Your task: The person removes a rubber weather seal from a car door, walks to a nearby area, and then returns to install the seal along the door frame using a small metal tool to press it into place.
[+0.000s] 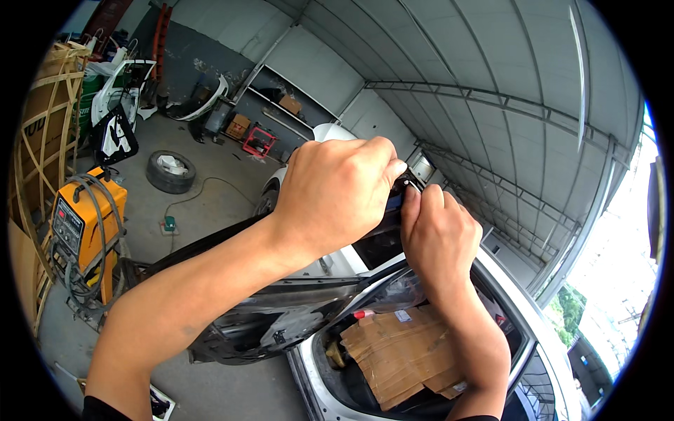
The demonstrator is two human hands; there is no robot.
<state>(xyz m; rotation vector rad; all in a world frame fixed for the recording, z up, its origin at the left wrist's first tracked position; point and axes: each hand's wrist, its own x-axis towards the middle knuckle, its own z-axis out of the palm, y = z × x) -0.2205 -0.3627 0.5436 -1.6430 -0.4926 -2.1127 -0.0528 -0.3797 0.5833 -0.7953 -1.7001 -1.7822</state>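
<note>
Both my arms reach up in front of me, and the hands meet near the middle of the view. My left hand [335, 188] is closed, thumb and fingers pinched together at a small dark piece [399, 193]. My right hand [441, 235] is closed too, its thumb pressed against that piece from the other side. The fingers hide most of it, so its kind cannot be told. Below the hands, a white car [303, 372] has its dark, partly stripped door [281, 319] swung open to the left. Flattened cardboard [397, 354] covers the seat inside.
An orange welding machine [91, 217] with coiled cables stands at the left, beside wooden crating [45, 133]. A tyre [170, 172] lies on the floor, with a cable [203, 189] nearby. Farther back are a loose white door [119, 91], a red metal frame [260, 140] and wall shelves [295, 109].
</note>
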